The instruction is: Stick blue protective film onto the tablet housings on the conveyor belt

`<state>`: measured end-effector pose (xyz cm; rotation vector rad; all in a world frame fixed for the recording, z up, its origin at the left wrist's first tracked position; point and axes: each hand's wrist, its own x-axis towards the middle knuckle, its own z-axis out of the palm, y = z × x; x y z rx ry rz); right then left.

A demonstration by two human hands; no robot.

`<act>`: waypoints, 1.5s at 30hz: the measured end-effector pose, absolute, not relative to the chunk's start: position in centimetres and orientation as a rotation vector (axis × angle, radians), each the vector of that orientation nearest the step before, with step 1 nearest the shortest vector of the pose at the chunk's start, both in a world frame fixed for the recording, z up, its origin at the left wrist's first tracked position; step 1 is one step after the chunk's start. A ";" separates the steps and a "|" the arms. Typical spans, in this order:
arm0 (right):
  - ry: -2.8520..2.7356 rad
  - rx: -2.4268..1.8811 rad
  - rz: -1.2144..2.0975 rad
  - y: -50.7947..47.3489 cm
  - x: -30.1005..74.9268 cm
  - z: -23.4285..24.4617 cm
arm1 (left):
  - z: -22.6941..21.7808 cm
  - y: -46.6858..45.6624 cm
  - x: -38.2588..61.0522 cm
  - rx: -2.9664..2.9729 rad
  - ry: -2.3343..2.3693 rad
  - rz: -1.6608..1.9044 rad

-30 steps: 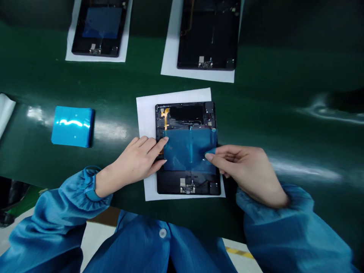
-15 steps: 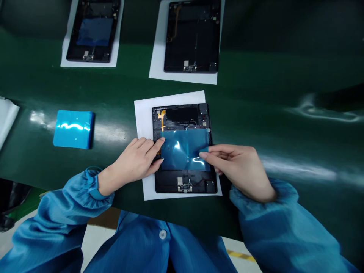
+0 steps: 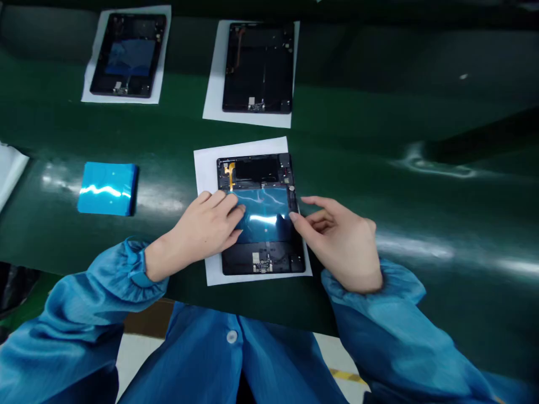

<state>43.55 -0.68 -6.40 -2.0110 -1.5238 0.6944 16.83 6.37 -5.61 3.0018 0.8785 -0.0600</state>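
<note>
A black tablet housing (image 3: 242, 258) with its inside exposed lies on a white sheet (image 3: 206, 168) in front of me. A shiny blue film (image 3: 269, 227) covers its middle. My left hand (image 3: 206, 227) rests over the housing's left edge, its index fingertip on the film and its thumb apart below; the other fingers are bent. At the right edge, my right hand (image 3: 343, 241) has thumb and index finger spread with nothing between them. Its thumb tip is at the film's right border; whether it touches, I cannot tell. An orange flex cable (image 3: 231, 175) shows at the upper left.
A stack of blue film sheets (image 3: 107, 188) sits to the left on the green table (image 3: 168, 134). Two more open tablet housings, one with blue film (image 3: 130, 56) and one without (image 3: 256, 67), lie on white sheets farther back. White material (image 3: 10, 168) lies at the far left.
My right hand has let go of the film's right edge, and its thumb and index finger have parted. My left fingers have bent a little more. The whole view has shifted slightly.
</note>
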 end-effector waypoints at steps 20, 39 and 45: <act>-2.953 -1.253 0.104 4.3 40.4 -7.7 | -9.3 7.9 11.5 2.655 1.045 0.360; -2.646 -1.414 0.013 1.9 44.5 -9.1 | -4.6 15.0 20.7 2.731 1.520 -0.152; -2.723 -1.171 0.182 -2.8 46.8 -9.1 | -6.4 18.0 21.2 2.702 1.378 -0.202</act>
